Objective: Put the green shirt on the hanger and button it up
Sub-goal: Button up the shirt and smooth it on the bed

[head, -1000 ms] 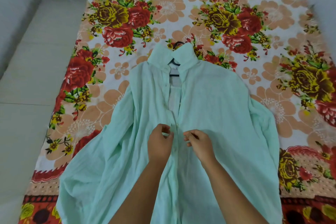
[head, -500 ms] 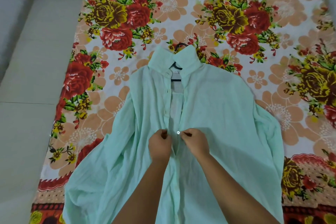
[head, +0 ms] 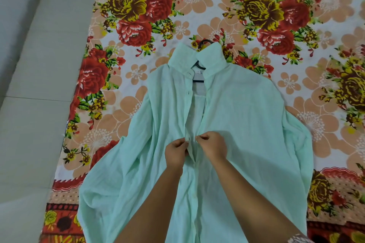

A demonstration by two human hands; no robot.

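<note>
Pinching front edges of green shirt, left hand, right hand

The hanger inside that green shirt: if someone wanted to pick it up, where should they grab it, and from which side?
Probably by its black hook, reached from the far side of the collar. It is the only part poking clear of the green shirt; the arms lie under fabric, and only a short bar shows in the neck opening.

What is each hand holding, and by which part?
Both pinch the pale green thin-fabric shirt at its open front, along the button line: the left hand on the left front edge, the right hand on the right front edge.
</note>
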